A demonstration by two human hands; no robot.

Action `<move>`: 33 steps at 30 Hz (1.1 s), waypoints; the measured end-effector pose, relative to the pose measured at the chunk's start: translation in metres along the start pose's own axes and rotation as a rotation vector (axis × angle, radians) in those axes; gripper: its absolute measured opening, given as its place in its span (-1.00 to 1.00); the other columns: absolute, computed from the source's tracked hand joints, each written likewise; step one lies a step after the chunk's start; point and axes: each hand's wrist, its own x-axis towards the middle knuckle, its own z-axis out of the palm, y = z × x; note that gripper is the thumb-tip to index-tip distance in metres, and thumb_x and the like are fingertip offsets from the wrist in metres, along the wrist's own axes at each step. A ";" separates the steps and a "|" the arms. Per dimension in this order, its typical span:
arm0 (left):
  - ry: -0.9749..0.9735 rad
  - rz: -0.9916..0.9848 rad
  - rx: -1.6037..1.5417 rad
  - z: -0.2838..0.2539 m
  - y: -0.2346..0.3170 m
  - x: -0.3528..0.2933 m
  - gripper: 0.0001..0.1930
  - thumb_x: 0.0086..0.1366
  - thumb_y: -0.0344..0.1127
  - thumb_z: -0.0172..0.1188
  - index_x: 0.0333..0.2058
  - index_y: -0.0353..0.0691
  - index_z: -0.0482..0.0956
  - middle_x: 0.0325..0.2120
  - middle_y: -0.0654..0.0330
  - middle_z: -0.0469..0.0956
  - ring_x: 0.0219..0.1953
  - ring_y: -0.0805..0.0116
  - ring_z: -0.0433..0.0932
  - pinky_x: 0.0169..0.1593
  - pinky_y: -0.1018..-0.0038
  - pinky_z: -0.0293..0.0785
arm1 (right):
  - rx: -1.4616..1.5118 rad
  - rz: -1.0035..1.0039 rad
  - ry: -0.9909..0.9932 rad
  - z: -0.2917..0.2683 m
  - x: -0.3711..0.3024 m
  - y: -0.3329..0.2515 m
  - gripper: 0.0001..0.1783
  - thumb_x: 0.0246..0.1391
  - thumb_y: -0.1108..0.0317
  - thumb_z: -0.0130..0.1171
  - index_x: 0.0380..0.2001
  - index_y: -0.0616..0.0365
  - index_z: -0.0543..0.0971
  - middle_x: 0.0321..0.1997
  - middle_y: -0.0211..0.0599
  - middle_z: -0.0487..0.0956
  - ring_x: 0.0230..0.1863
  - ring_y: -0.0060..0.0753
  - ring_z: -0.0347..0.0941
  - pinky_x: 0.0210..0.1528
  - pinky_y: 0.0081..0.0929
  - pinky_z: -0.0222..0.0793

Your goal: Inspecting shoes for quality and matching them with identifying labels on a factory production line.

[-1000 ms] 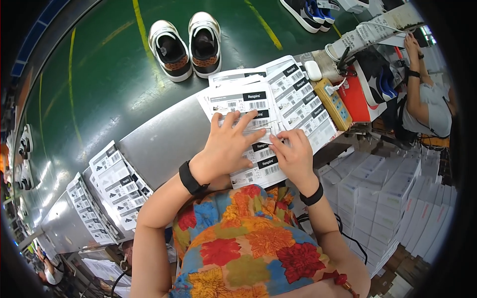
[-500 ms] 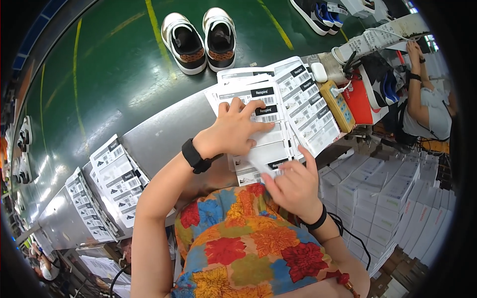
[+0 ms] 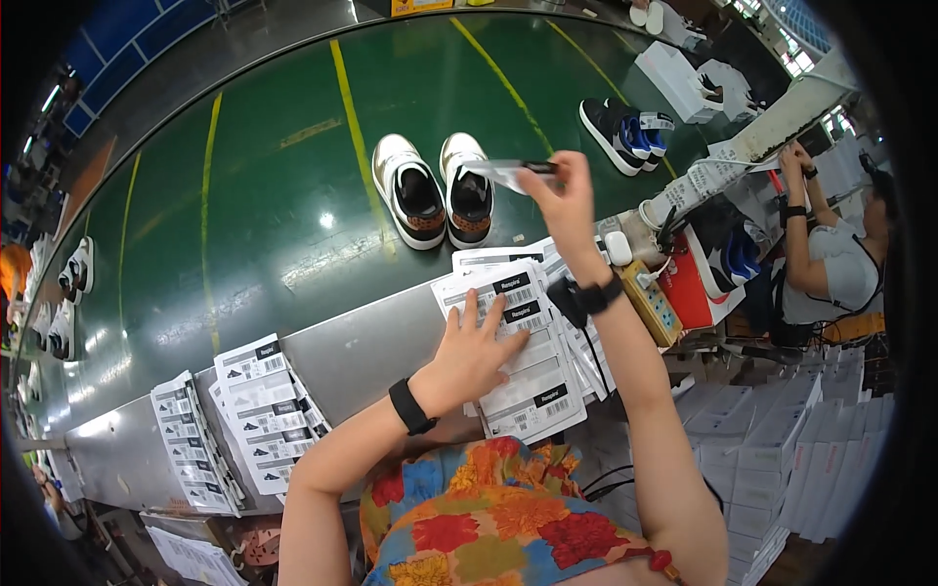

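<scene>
My left hand (image 3: 473, 354) lies flat with spread fingers on a white sheet of barcode labels (image 3: 532, 386) on the metal ledge (image 3: 357, 356). My right hand (image 3: 565, 200) is raised above the sheets and pinches a single peeled label (image 3: 510, 173) between its fingertips. That label hangs just in front of a pair of white and dark sneakers (image 3: 435, 190) standing on the green conveyor belt (image 3: 264, 210). Black bands circle both wrists.
More label sheets (image 3: 249, 415) are stacked at the ledge's left end. A second pair of sneakers (image 3: 623, 132) and white boxes (image 3: 679, 78) sit farther along the belt. Another person (image 3: 831, 259) works at right beside a red shoe box (image 3: 696, 283). Stacked white boxes (image 3: 772, 444) fill the lower right.
My right hand left the label sheet and rose toward the sneakers with one peeled label in its fingers. My left hand stayed pressed on the sheet.
</scene>
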 end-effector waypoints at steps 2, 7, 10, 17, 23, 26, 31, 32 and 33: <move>0.017 -0.005 -0.076 -0.005 -0.005 0.004 -0.35 -0.04 -0.14 0.36 0.10 0.02 0.41 0.21 -0.15 0.15 0.23 -0.32 0.13 0.17 -0.10 0.18 | -0.192 0.072 -0.019 0.020 0.020 0.030 -0.48 -0.19 0.15 0.46 -0.30 0.14 0.37 -0.43 -0.49 0.43 -0.41 -0.60 0.34 -0.38 -0.54 0.31; 0.055 -0.035 0.022 -0.019 -0.035 0.015 -0.34 -0.05 -0.17 0.35 0.09 -0.08 0.40 0.19 -0.10 0.22 0.22 -0.28 0.17 0.17 -0.01 0.23 | -0.683 0.011 0.090 0.028 0.024 0.058 -0.14 -0.34 -0.03 0.48 0.02 0.16 0.37 -0.25 -0.09 0.45 -0.18 -0.18 0.41 -0.10 -0.32 0.34; 0.114 0.071 0.054 -0.020 -0.062 0.034 -0.23 -0.12 -0.16 0.40 0.14 -0.10 0.34 0.16 -0.09 0.26 0.18 -0.24 0.22 0.15 0.09 0.28 | -0.683 -0.097 0.015 0.005 -0.002 0.026 -0.12 -0.25 -0.01 0.44 0.10 0.24 0.36 -0.16 -0.12 0.51 -0.25 -0.29 0.46 -0.18 -0.41 0.43; -0.137 -0.037 -0.097 -0.020 -0.080 0.065 -0.11 -0.19 -0.07 0.46 0.13 -0.30 0.30 -0.01 -0.04 0.37 0.05 -0.02 0.33 0.07 0.26 0.35 | -0.710 0.145 -0.307 -0.063 -0.148 -0.082 -0.56 -0.10 0.22 0.34 -0.19 0.30 0.54 -0.38 -0.10 0.57 -0.33 -0.22 0.51 -0.25 -0.38 0.40; -0.006 0.015 -0.060 -0.023 -0.077 0.056 -0.34 -0.17 -0.05 0.46 -0.16 -0.37 0.46 -0.14 -0.06 0.45 -0.01 -0.03 0.37 0.01 0.17 0.37 | -0.841 0.431 -0.277 -0.079 -0.228 -0.084 -0.56 -0.06 0.23 0.31 -0.17 0.32 0.49 -0.24 -0.06 0.52 -0.22 -0.08 0.46 -0.16 -0.31 0.39; 0.008 -0.019 0.014 -0.022 -0.068 0.045 -0.34 -0.11 -0.13 0.43 -0.05 -0.34 0.41 -0.10 -0.03 0.43 0.02 -0.01 0.35 0.06 0.27 0.36 | -0.960 0.282 -0.287 -0.079 -0.243 -0.082 -0.51 -0.07 0.22 0.31 -0.11 0.30 0.47 -0.09 -0.06 0.45 -0.07 -0.06 0.39 -0.07 -0.29 0.35; 0.081 -0.092 0.180 -0.039 -0.041 -0.009 -0.27 -0.01 -0.15 0.37 0.14 -0.23 0.31 0.07 -0.19 0.32 0.15 -0.08 0.27 0.14 0.24 0.31 | -0.978 0.243 -0.344 -0.077 -0.234 -0.091 -0.49 -0.07 0.23 0.30 -0.08 0.29 0.46 -0.04 -0.10 0.42 -0.01 -0.05 0.35 -0.02 -0.27 0.32; 0.021 -0.126 0.074 -0.045 -0.038 -0.023 -0.29 0.03 -0.14 0.34 0.14 -0.23 0.30 0.08 -0.20 0.31 0.15 -0.11 0.28 0.15 0.23 0.29 | -0.988 0.249 -0.341 -0.077 -0.229 -0.094 -0.49 -0.07 0.23 0.30 -0.08 0.29 0.46 -0.04 -0.10 0.42 -0.01 -0.05 0.35 -0.02 -0.27 0.32; -0.048 -0.157 -0.007 -0.052 -0.036 -0.036 -0.31 0.06 -0.12 0.31 0.15 -0.23 0.30 0.09 -0.21 0.30 0.14 -0.14 0.29 0.16 0.21 0.28 | -0.942 0.204 -0.348 -0.076 -0.223 -0.096 -0.51 -0.06 0.24 0.29 -0.08 0.28 0.46 -0.05 -0.11 0.43 -0.02 -0.05 0.35 -0.02 -0.28 0.32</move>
